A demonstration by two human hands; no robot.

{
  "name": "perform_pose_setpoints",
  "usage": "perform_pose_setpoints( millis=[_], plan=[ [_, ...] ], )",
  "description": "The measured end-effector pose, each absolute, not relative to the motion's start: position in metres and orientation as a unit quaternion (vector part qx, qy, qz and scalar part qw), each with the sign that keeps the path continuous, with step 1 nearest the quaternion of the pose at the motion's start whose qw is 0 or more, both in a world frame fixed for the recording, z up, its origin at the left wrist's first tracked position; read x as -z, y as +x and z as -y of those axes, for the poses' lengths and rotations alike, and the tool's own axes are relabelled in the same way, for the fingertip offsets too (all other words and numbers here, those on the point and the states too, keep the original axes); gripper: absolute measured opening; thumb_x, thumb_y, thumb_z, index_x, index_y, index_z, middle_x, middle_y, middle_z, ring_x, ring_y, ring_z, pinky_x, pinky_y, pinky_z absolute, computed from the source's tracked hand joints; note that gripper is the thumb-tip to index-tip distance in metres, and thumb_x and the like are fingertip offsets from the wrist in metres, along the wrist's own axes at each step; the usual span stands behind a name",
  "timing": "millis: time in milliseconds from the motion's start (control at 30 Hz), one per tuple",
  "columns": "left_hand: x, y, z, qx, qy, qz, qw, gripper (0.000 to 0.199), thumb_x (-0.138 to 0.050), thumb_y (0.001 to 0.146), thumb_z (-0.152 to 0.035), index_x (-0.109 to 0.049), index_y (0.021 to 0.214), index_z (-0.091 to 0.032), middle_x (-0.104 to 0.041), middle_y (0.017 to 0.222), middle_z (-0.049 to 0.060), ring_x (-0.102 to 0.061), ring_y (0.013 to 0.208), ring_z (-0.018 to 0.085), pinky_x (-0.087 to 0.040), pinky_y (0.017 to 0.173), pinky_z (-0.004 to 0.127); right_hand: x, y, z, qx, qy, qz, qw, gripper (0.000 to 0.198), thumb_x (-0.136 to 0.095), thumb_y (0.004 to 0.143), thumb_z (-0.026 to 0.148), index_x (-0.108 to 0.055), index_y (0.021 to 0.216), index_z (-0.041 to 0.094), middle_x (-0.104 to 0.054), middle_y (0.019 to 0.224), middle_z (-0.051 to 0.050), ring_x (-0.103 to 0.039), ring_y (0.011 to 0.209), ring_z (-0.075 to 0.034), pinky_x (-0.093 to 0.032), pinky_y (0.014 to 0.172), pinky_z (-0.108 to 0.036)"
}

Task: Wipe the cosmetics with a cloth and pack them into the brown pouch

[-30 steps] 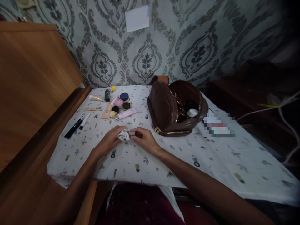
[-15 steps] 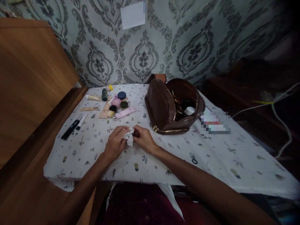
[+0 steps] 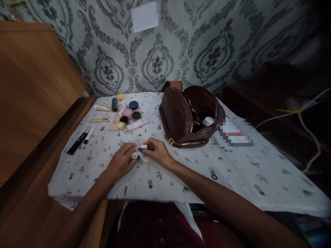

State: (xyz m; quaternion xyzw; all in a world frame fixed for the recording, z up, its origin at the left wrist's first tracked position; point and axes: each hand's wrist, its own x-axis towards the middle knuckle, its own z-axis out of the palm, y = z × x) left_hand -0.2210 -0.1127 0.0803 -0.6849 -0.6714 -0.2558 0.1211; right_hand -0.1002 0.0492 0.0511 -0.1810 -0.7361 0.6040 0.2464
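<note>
My left hand (image 3: 121, 161) is closed on a crumpled white tissue (image 3: 139, 157) above the near middle of the table. Just beside it, my right hand (image 3: 159, 152) pinches a small dark item with a pale, flat face (image 3: 143, 146); its exact kind is too small to make out. The tissue touches or lies right by the item's left end. Beyond my hands lies a group of cosmetics: a pink tube (image 3: 137, 124), a round pink item (image 3: 127, 113), a blue-lidded jar (image 3: 133, 105) and a dark green-lidded jar (image 3: 136, 115).
An unzipped brown leather bag (image 3: 178, 113) stands at the right, with a white-lidded item (image 3: 208, 121) inside. A black pen-like tube (image 3: 77, 143), a brush (image 3: 98, 120) and a cream tube (image 3: 102, 108) lie left. A wooden panel (image 3: 38, 93) borders the patterned tablecloth (image 3: 181, 182).
The small item's pale face has come into view between my hands. My left hand has shifted slightly left and down, and the tissue hangs lower and more spread.
</note>
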Motion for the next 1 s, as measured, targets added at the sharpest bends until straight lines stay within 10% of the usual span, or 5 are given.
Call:
perform_pose_setpoints(
  millis=[167,567,1000],
  plan=[
    [-0.07,-0.222,0.123,0.232,-0.652,0.707,0.145,0.049,-0.065,0.088,-0.036,-0.049,0.13,-0.017,-0.06,0.123,0.016,-0.058,0.116,0.03,-0.055,0.097,0.048,-0.053,-0.099,-0.051,-0.633,-0.166,0.719,0.232,0.025,-0.075,0.069,0.035,-0.063,0.082,0.018,-0.057,0.064,0.004,-0.048,0.058,-0.011,-0.038,0.055,-0.022],
    [-0.073,-0.224,0.122,0.196,-0.573,0.79,0.092,0.013,-0.054,0.083,-0.009,-0.058,0.09,-0.02,-0.063,0.093,0.006,-0.061,0.091,0.024,-0.054,0.081,0.036,-0.047,-0.1,-0.051,-0.616,-0.142,0.726,0.271,0.031,-0.073,0.071,0.024,-0.065,0.101,0.019,-0.065,0.084,-0.001,-0.058,0.074,-0.014,-0.048,0.07,-0.027],
    [-0.089,-0.201,0.088,0.238,-0.605,0.733,0.201,0.034,-0.05,0.085,-0.004,-0.064,0.112,-0.02,-0.063,0.103,0.009,-0.06,0.095,0.023,-0.054,0.08,0.034,-0.062,-0.095,-0.046,-0.503,-0.129,0.803,0.292,0.015,-0.064,0.068,0.007,-0.063,0.078,0.018,-0.057,0.083,-0.001,-0.055,0.07,-0.014,-0.044,0.066,-0.026]
  ],
)
